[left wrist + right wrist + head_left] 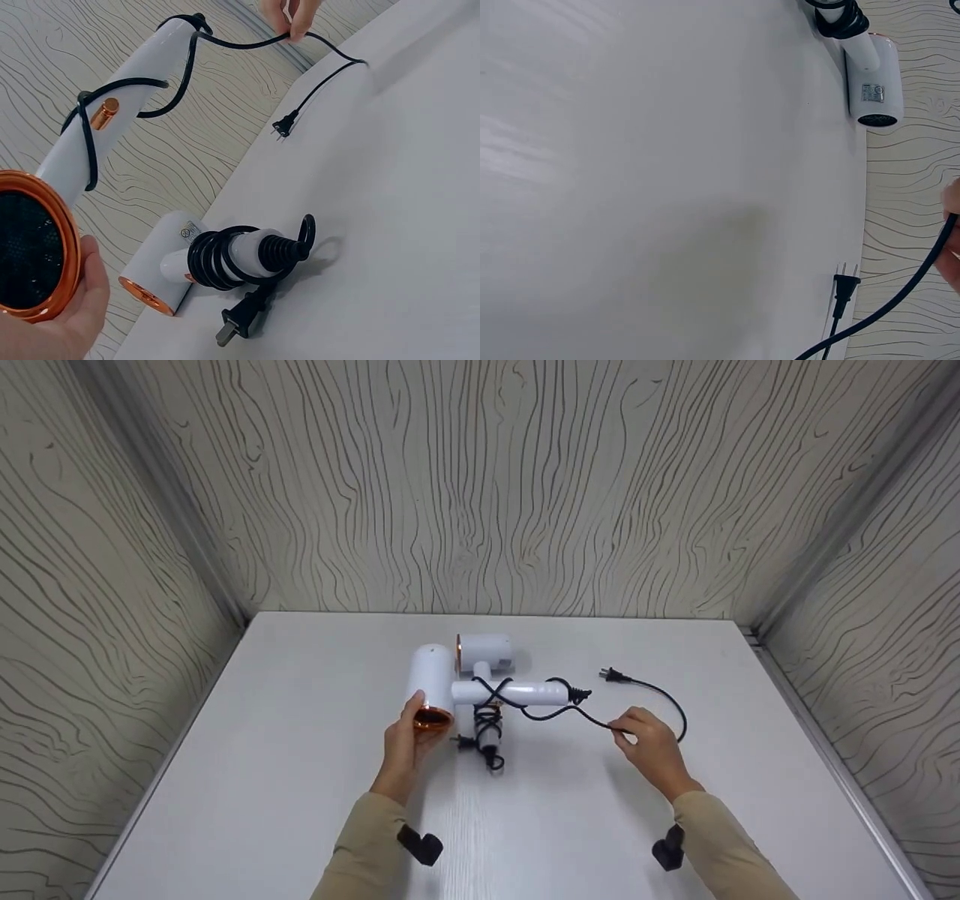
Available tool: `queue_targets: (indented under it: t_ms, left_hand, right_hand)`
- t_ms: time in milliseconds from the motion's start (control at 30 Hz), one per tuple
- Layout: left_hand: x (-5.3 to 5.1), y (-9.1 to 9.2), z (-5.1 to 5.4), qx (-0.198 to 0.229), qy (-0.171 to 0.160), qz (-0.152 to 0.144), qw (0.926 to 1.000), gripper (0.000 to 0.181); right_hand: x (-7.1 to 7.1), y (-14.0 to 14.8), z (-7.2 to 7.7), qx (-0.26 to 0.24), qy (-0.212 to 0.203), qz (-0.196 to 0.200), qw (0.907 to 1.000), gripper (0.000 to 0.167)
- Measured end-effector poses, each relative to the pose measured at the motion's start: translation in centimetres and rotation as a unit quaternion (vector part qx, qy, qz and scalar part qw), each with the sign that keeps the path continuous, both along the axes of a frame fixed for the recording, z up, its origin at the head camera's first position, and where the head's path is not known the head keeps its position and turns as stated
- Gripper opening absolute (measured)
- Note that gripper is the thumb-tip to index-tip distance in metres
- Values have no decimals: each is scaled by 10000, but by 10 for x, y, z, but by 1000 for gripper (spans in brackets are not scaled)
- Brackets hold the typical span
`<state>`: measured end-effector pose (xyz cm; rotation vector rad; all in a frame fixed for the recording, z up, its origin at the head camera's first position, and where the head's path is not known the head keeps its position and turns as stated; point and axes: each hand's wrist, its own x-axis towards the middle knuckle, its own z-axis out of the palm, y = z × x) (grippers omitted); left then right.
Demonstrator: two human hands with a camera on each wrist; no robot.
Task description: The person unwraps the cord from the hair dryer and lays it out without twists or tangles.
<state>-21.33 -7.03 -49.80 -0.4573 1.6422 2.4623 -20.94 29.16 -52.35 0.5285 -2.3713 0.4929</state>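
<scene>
My left hand [405, 746] grips the head of a white hair dryer [433, 671] by its copper-rimmed end, holding it above the table. Its handle [540, 693] points right, with a black cord [88, 135] wound loosely around it. Out to the right, my right hand [651, 746] pinches that cord between thumb and fingers. Beyond the pinch the cord curves back to a two-pin plug [615, 675] at the table's far right. In the right wrist view only some fingertips [951, 259] show at the edge.
A second white hair dryer [486, 651] lies on the white table [300, 780] behind the held one. Its cord [214, 259] is coiled tightly around the handle, its plug [244, 315] beside it. Wood-grain panels [480, 495] rise behind and at both sides.
</scene>
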Motion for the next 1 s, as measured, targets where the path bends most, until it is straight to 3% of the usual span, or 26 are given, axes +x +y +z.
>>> queue_targets:
  t_ms: [267,633,1000]
  left_hand:
    - [0,1,3,111,-25,55,9999,72]
    - [1,3,4,135,-55,-30,9999,74]
    - [2,6,6,68,-57,-216,9997,77]
  right_hand:
    - [0,8,-9,211,-129,-124,9996,23]
    - [2,22,-20,247,-1016,-437,9936,15]
    - [2,31,-26,170,-2288,-747,9705,9]
